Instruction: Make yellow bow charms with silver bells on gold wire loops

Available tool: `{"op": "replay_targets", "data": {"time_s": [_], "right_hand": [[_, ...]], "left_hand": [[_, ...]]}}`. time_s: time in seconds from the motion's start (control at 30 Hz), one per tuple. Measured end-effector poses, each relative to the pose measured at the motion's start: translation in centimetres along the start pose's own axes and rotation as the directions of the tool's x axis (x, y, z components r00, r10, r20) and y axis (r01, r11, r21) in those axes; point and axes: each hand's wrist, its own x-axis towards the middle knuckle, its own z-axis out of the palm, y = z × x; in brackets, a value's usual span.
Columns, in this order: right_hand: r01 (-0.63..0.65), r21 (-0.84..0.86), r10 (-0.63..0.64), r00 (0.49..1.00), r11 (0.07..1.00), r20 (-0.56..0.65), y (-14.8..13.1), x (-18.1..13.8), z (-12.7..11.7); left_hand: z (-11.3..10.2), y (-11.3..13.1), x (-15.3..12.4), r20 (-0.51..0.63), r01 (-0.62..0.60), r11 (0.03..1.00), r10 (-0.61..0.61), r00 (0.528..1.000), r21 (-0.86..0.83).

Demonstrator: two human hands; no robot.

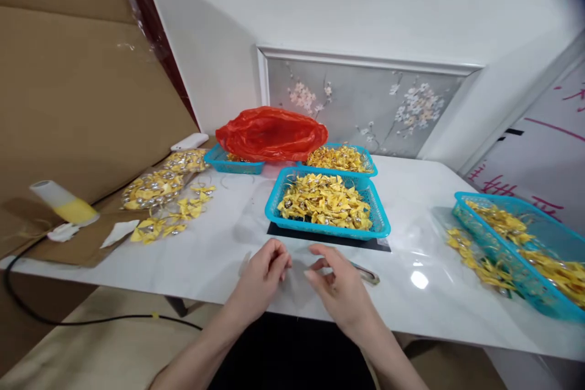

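Observation:
My left hand [269,266] is closed at the table's front edge, thumb against curled fingers; whatever it may hold is too small to make out. Just to its right, my right hand [337,286] has thumb and forefinger apart, with nothing visible between them. A slim metal tool [369,274] lies on the table beside the right hand, partly hidden by it; I cannot tell its kind. Beyond both hands stands a blue plastic basket [270,210] piled with yellow ribbon-like pieces [326,201] bearing silvery beads. The basket rests over a dark flat strip [315,236].
A red plastic bag [274,134] sits on blue baskets at the back. Another blue basket [496,250] stands right, with yellow pieces [479,262] beside it. Left are bagged beaded pieces [153,189], loose ones [159,226], cardboard [86,244], a white-and-yellow cylinder [66,204] and a black cable [105,320].

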Motion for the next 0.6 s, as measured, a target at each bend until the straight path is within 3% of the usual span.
{"op": "replay_targets", "data": {"time_s": [0.13, 0.27, 0.47, 0.6], "right_hand": [[-0.056, 0.045, 0.051, 0.993, 0.997, 0.104, -0.3, 1.2, 2.3], [-0.142, 0.071, 0.133, 0.984, 0.987, 0.122, -0.6, 1.1, 3.5], [-0.219, 0.089, 0.204, 0.967, 0.972, 0.151, -0.4, 0.6, 4.3], [-0.167, -0.013, 0.167, 0.986, 0.986, 0.011, 0.2, 0.4, 5.0]], "left_hand": [[0.0, 0.3, 0.5, -0.008, 0.067, 0.980, -0.070, 0.998, -0.186], [0.0, 0.0, 0.5, -0.075, 0.066, 0.962, -0.089, 0.993, -0.267], [0.2, -0.9, -1.1, -0.250, 0.028, 0.979, -0.079, 0.965, -0.201], [-0.3, -1.3, -2.3, -0.278, -0.015, 0.998, -0.003, 0.961, -0.064]]}}
